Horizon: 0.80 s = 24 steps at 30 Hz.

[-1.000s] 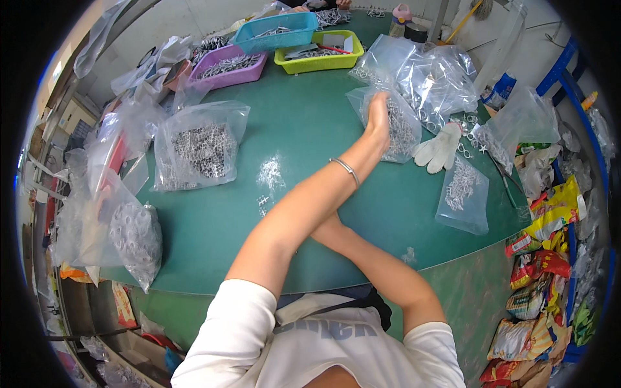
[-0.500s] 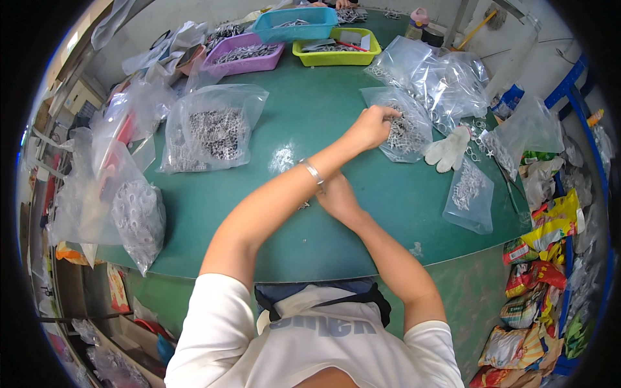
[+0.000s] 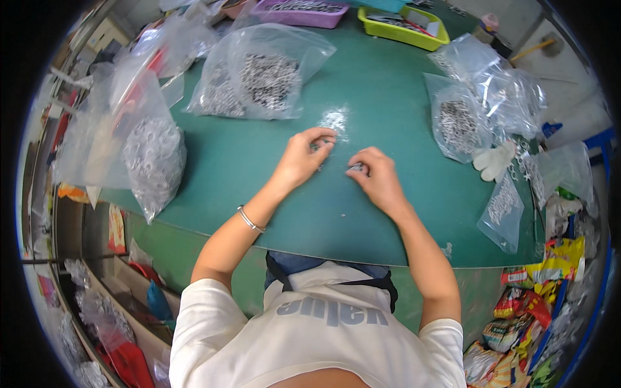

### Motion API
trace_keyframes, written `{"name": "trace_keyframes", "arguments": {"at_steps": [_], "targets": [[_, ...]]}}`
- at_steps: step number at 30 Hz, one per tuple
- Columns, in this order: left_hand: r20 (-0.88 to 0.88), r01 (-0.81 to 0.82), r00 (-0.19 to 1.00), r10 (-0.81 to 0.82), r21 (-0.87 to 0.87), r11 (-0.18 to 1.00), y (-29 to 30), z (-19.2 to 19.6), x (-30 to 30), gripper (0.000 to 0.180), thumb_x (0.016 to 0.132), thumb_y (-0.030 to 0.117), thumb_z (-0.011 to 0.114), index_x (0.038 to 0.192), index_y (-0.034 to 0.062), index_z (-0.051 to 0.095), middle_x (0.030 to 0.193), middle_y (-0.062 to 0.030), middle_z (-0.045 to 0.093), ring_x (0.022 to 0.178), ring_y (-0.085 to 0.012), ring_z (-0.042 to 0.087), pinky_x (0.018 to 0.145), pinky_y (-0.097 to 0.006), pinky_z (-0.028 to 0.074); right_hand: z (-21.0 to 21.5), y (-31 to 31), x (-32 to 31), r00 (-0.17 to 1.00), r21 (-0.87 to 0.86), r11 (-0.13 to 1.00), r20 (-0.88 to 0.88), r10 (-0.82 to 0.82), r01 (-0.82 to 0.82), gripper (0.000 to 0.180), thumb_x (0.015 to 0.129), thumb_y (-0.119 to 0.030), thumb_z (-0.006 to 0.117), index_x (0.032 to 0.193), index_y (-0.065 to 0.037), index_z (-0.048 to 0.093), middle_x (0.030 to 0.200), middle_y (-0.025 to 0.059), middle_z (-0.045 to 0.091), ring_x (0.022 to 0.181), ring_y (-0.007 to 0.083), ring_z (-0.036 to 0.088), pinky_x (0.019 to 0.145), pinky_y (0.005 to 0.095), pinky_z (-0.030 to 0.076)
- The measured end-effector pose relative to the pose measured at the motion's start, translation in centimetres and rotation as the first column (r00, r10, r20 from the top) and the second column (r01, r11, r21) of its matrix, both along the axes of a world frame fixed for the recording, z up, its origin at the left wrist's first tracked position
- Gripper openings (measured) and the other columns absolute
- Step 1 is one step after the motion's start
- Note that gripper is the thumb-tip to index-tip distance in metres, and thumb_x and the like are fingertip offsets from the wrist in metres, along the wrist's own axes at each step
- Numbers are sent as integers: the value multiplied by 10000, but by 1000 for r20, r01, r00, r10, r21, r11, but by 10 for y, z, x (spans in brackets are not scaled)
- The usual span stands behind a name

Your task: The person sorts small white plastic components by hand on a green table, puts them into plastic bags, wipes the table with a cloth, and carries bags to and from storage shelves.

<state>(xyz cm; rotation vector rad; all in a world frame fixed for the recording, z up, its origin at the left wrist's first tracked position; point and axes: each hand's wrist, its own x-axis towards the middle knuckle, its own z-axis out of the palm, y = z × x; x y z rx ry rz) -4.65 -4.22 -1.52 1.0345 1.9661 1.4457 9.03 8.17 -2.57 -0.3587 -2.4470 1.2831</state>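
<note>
A broad table (image 3: 388, 77) with a smooth dark-green top and a curved-looking near edge fills the middle of a cluttered workroom, above a paler green floor (image 3: 181, 242) that shows on the near left and near right under soft, even light. A plain pale-grey wall (image 3: 576, 74) closes the far right, with a slim yellow stick (image 3: 532, 50) leaning at it and a blue metal frame (image 3: 606, 145) standing nearer. At near left sits a tan open-topped box (image 3: 173, 299), while a boxy cream cabinet (image 3: 107, 33) stands at far left.
</note>
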Motion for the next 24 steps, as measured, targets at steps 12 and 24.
{"name": "trace_keyframes", "arguments": {"at_steps": [12,24], "targets": [[526,6,838,-144,255,967,-10,-7,29,191,769,16,582,938,-68,554,801,-96,600,686,-108,572,617,-211,481,13,-7,-4,993,-705,709,-79,-84,4,114,748,23,588,858,51,600,750,70,597,650,90,552,588,189,445],[684,-86,727,-58,175,981,-16,-6,22,156,819,92,541,874,-50,571,757,-103,595,643,-137,582,600,-228,489,18,-15,-6,961,-95,995,-273,-32,6,41,756,35,566,796,39,576,829,72,558,697,147,554,627,231,451]]}}
